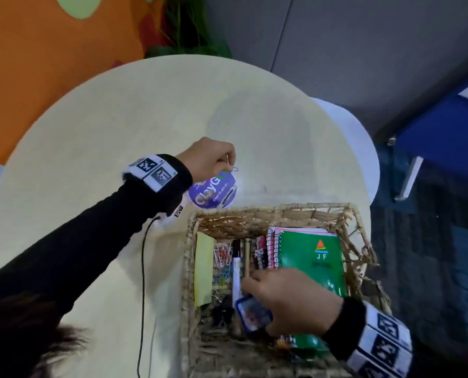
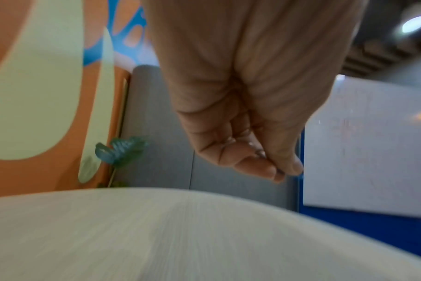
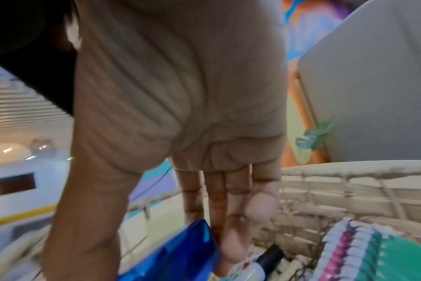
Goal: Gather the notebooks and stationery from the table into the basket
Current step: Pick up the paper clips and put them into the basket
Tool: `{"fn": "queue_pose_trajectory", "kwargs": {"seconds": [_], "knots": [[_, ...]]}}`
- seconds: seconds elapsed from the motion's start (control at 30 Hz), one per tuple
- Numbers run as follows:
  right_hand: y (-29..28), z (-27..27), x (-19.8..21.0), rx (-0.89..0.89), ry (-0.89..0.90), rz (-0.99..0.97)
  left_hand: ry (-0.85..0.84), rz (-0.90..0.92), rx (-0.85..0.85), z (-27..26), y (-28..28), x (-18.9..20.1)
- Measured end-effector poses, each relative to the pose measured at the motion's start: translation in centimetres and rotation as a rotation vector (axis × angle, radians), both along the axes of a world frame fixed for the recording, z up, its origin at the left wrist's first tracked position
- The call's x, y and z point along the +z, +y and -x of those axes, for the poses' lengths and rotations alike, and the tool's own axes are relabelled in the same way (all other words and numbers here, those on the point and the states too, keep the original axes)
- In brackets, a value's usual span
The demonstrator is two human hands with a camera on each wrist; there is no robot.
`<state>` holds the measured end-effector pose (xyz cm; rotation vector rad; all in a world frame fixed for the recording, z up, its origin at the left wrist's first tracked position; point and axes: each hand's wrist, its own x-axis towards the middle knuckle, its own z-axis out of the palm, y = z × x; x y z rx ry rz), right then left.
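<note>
A wicker basket [image 1: 282, 208] stands on the round pale table [image 1: 118, 126] at its near right. It holds a green notebook [image 1: 311, 255], a pink spiral notebook [image 1: 272, 249], a marker [image 1: 237, 263], yellow sticky notes [image 1: 203, 268] and loose paper clips [image 1: 223, 255]. My right hand [image 1: 262, 298] is inside the basket and grips a blue box [image 1: 254, 315] between thumb and fingers. The right wrist view shows the box [image 3: 176, 252] low over the marker [image 3: 269, 256]. My left hand [image 1: 227, 162] hovers above the table beyond the basket, pinching a paper clip [image 1: 232, 166].
A round purple sticker [image 1: 213, 193] lies on the table just beyond the basket's far left corner. A black cable [image 1: 143, 268] hangs from my left wrist. A white chair [image 1: 363, 148] sits past the table's right edge, with a plant [image 1: 189, 31] behind.
</note>
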<state>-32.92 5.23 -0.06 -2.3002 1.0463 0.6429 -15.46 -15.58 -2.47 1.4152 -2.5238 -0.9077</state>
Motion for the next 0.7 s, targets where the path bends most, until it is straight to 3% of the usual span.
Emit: {"fn": "queue_pose_trajectory", "kwargs": {"seconds": [0.13, 0.27, 0.47, 0.7], "knots": [[1.6, -2.0, -0.6, 0.134, 0.166, 0.022, -0.008, 0.083, 0.069, -0.8, 4.0, 5.2], [3.1, -2.8, -2.4, 0.199, 0.248, 0.065, -0.096, 0.067, 0.101, -0.9, 9.7, 7.2], [3.6, -2.7, -3.1, 0.262, 0.314, 0.15, -0.267, -0.08, 0.208, 1.6, 15.7, 4.8], [3.4, 1.5, 1.2, -0.057, 0.064, 0.227, -0.561, -0.144, 0.237, 5.6, 15.1, 0.6]]}}
